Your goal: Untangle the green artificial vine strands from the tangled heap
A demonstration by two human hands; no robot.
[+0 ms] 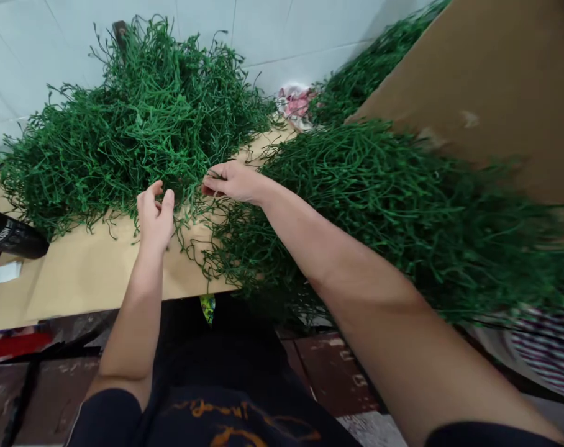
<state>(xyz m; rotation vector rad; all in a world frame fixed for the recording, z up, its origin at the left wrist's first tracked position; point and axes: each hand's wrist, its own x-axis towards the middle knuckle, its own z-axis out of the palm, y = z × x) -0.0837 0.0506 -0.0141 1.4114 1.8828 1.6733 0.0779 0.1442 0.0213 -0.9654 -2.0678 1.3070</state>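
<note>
A large tangled heap of thin green artificial stems [137,124] lies on the cardboard at the left. My left hand [155,216] is at its front edge, thumb and fingers curved but apart, with nothing clearly held. To the right of it, my right hand [230,180] is closed in a pinch, with a thin dark-green stem [215,176] between thumb and fingers. Its fingertips are partly hidden. Under my right forearm spreads a second heap of green stems [370,180], blurred at its right side. Loose stems [193,233] are scattered between the two heaps.
A cardboard sheet [90,273] covers the work surface. At the left lies a black tumbler [14,233]. A brown cardboard panel [491,93] leans at the right, with more green stems behind it. Pink-and-white cloth [297,102] sits by the tiled wall [272,37].
</note>
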